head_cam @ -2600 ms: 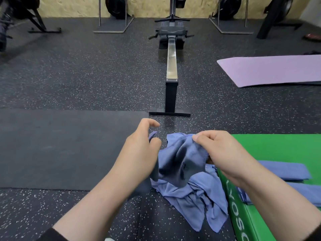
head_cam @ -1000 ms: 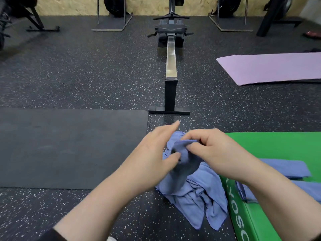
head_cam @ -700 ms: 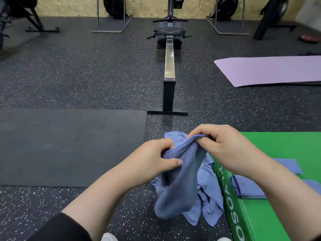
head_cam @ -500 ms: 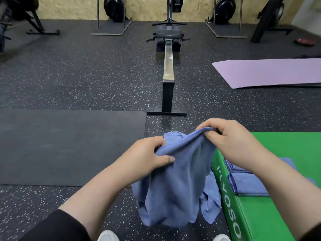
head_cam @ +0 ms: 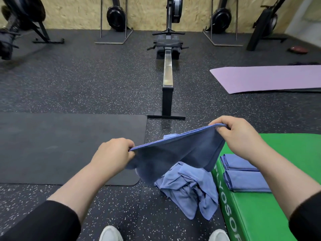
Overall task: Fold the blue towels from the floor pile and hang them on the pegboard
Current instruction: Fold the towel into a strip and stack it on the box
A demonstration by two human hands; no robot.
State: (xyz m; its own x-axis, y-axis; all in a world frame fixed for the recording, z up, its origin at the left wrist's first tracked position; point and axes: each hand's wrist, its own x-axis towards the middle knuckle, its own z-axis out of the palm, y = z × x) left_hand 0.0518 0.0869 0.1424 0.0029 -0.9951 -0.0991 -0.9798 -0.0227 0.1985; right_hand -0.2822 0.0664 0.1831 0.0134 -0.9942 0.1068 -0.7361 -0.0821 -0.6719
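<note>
The left hand [head_cam: 113,154] and right hand [head_cam: 239,136] each pinch one end of a blue towel [head_cam: 177,153], stretched between them above the towel pile [head_cam: 189,186], beside the green box [head_cam: 260,214].

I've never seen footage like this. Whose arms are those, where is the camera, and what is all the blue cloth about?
There is no machine here: a person wears a camera on the head, so you look forward and down along their own two arms. The left hand and the right hand each pinch one end of a blue towel, holding it stretched in the air between them. Under it, on the speckled gym floor, lies a crumpled pile of towels waiting to be folded. On the green padded box at the right sit two folded towels side by side. Ahead stands a rowing machine, with a black mat to the left and a purple mat to the right. No pegboard shows in this view.
</note>
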